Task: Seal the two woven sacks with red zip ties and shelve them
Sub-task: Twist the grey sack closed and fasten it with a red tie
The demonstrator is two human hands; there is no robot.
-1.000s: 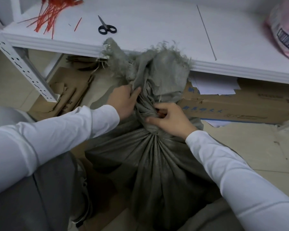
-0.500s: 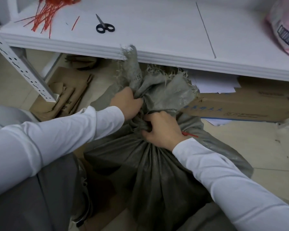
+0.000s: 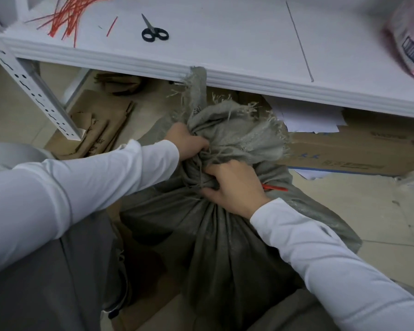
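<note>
Gripping gathered neck of woven sack (image 3: pixel 225 235): left hand (image 3: pixel 187 142) from left, right hand (image 3: pixel 234 185) just below; red zip tie (image 3: pixel 274 188) under right hand

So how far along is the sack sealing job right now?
Done: the woven sack has its neck gathered. In hand: the left hand and right hand grip that neck, with a red zip tie poking out beside the right; whether it is cinched is hidden. Left: shelving it on the white shelf; no sealed sack sits there.

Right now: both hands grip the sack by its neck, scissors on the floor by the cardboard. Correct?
No: head view shows the scissors on the white shelf, not the floor. The left hand and right hand do grip the sack by its neck.
</note>
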